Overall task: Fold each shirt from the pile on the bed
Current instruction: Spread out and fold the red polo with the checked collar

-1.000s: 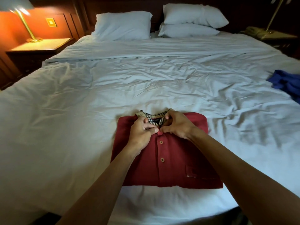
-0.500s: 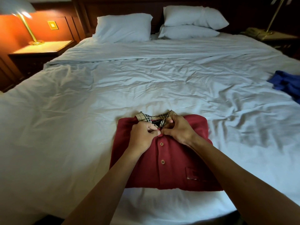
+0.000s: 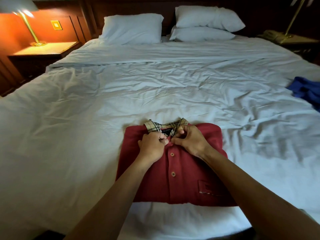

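A red polo shirt (image 3: 187, 172) lies folded into a rectangle near the front edge of the bed (image 3: 121, 104), buttons up, with a plaid-lined collar at its far side. My left hand (image 3: 152, 146) pinches the placket just below the collar. Opposite it, my right hand (image 3: 189, 141) pinches the other side of the collar opening, fingers curled. A crumpled blue shirt (image 3: 304, 90) lies at the bed's right edge.
Three white pillows (image 3: 133, 26) rest against the headboard. A lit brass lamp (image 3: 27, 23) stands on the left nightstand (image 3: 45, 49). Another nightstand with a lamp stands at the back right (image 3: 294, 40). The white duvet is wrinkled.
Both hands stay at the collar, fingers shifting slightly on the top of the placket. The view has tilted a little; the shirt has not moved.
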